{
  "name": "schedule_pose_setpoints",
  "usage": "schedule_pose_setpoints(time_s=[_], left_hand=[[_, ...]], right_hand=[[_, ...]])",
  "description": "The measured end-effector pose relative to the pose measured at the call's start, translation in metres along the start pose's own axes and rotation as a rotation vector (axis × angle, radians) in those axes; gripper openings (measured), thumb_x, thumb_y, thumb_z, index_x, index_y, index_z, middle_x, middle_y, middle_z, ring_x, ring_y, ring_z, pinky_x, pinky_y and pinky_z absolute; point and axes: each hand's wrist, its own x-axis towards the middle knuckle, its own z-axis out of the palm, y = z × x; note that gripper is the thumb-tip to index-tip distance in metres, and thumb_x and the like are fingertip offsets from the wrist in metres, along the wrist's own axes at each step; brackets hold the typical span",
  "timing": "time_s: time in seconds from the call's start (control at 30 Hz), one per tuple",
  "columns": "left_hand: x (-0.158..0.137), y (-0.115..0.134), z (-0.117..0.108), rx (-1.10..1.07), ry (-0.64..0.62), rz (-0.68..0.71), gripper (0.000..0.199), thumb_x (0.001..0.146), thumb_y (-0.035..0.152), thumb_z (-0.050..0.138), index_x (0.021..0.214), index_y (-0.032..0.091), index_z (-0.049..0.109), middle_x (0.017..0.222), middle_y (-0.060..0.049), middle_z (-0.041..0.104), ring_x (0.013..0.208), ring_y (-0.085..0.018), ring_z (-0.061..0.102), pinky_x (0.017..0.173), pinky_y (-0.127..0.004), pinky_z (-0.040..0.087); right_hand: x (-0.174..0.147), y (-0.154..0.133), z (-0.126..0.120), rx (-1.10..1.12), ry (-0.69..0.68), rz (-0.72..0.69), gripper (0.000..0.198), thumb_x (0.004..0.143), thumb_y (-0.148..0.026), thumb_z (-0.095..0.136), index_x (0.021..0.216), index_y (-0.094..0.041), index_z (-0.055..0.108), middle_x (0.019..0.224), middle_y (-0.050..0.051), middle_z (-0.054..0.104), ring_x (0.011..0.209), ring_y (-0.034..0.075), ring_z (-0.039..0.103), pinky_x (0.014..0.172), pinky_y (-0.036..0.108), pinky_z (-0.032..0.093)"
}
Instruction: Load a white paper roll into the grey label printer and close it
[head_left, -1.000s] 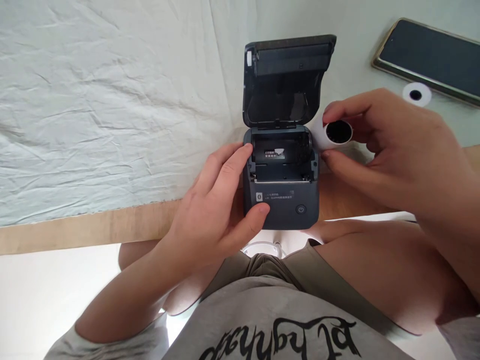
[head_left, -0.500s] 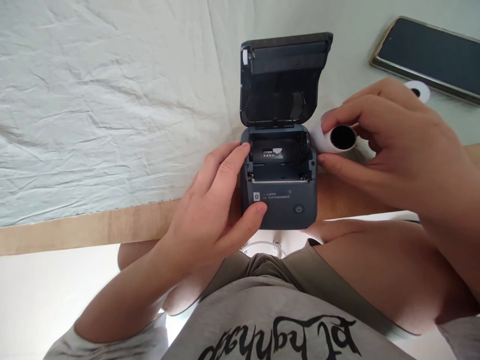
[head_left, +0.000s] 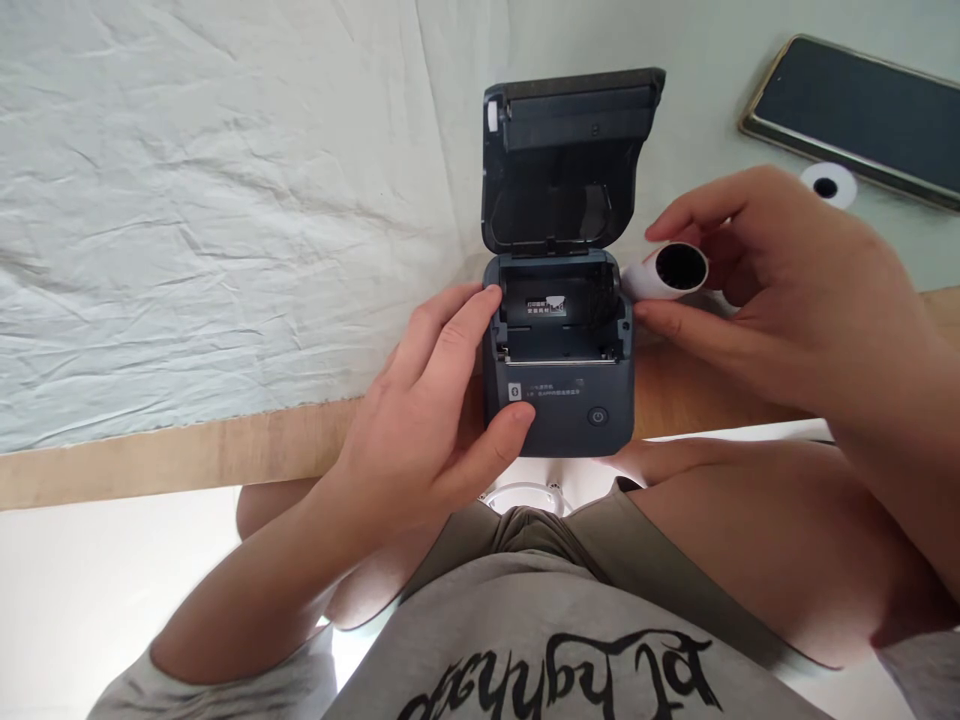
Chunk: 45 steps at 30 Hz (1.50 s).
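Observation:
A dark blue portable label printer rests at the table's front edge with its lid raised and its paper bay exposed. My left hand holds the printer's left side, the thumb over its front panel and the index fingertip at the bay's rim. Close to the printer's right side, my right hand has a white paper roll with a wide dark core. Its thumb lies along the near side of the roll and other fingers are behind it. The index finger is lifted off the roll's far side.
Behind my right hand lies a small white roll with a dark hole. A dark-screened phone is at the far right. Wrinkled pale cloth covers the table, with a wooden edge along the front.
My right index finger has lifted away from the paper roll, and the roll has tilted a little and shifted slightly left. My left hand and the printer are almost unmoved.

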Motion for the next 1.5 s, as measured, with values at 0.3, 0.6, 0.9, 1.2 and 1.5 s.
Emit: schedule_pose_setpoints(time_s=[0.3, 0.6, 0.9, 1.2, 1.5], left_hand=[[0.000, 0.000, 0.000, -0.012, 0.003, -0.010, 0.063, 0.121, 0.051, 0.056, 0.178, 0.028, 0.045, 0.175, -0.017, 0.060, 0.158, -0.040, 0.068, 0.120, -0.057, 0.072], [0.001, 0.000, 0.001, 0.000, 0.001, -0.005, 0.061, 0.121, 0.053, 0.054, 0.176, 0.027, 0.045, 0.175, -0.018, 0.060, 0.158, -0.038, 0.068, 0.120, -0.055, 0.071], [0.003, -0.002, -0.003, -0.026, -0.018, 0.029, 0.065, 0.121, 0.052, 0.059, 0.177, 0.024, 0.044, 0.175, -0.022, 0.059, 0.161, -0.040, 0.065, 0.128, -0.058, 0.066], [-0.004, -0.001, 0.008, -0.099, 0.020, -0.001, 0.079, 0.121, 0.057, 0.054, 0.189, 0.027, 0.024, 0.182, -0.022, 0.054, 0.169, -0.043, 0.058, 0.139, -0.066, 0.057], [-0.009, -0.001, 0.011, -0.086, 0.002, -0.025, 0.088, 0.120, 0.071, 0.050, 0.190, 0.031, 0.016, 0.183, -0.021, 0.052, 0.169, -0.044, 0.059, 0.135, -0.066, 0.060]], right_hand=[[-0.001, 0.000, 0.004, 0.047, -0.002, 0.034, 0.040, 0.101, -0.033, 0.076, 0.141, -0.037, 0.070, 0.131, 0.002, 0.068, 0.106, 0.009, 0.074, 0.100, 0.033, 0.077], [-0.004, -0.018, -0.002, 0.324, -0.003, 0.199, 0.047, 0.103, -0.019, 0.060, 0.147, -0.034, 0.063, 0.141, 0.002, 0.069, 0.110, 0.007, 0.074, 0.081, 0.020, 0.067], [0.004, -0.043, -0.009, 0.091, 0.093, 0.051, 0.044, 0.099, -0.034, 0.083, 0.142, -0.032, 0.073, 0.137, 0.002, 0.071, 0.108, 0.012, 0.072, 0.087, 0.032, 0.070], [0.027, -0.049, -0.007, -0.067, 0.008, -0.061, 0.035, 0.104, -0.044, 0.072, 0.135, -0.029, 0.073, 0.109, -0.002, 0.076, 0.088, 0.010, 0.071, 0.081, 0.034, 0.061], [0.044, -0.042, 0.010, -0.244, 0.025, -0.222, 0.012, 0.111, -0.038, 0.062, 0.105, -0.030, 0.067, 0.108, -0.007, 0.079, 0.088, 0.008, 0.071, 0.066, 0.030, 0.047]])
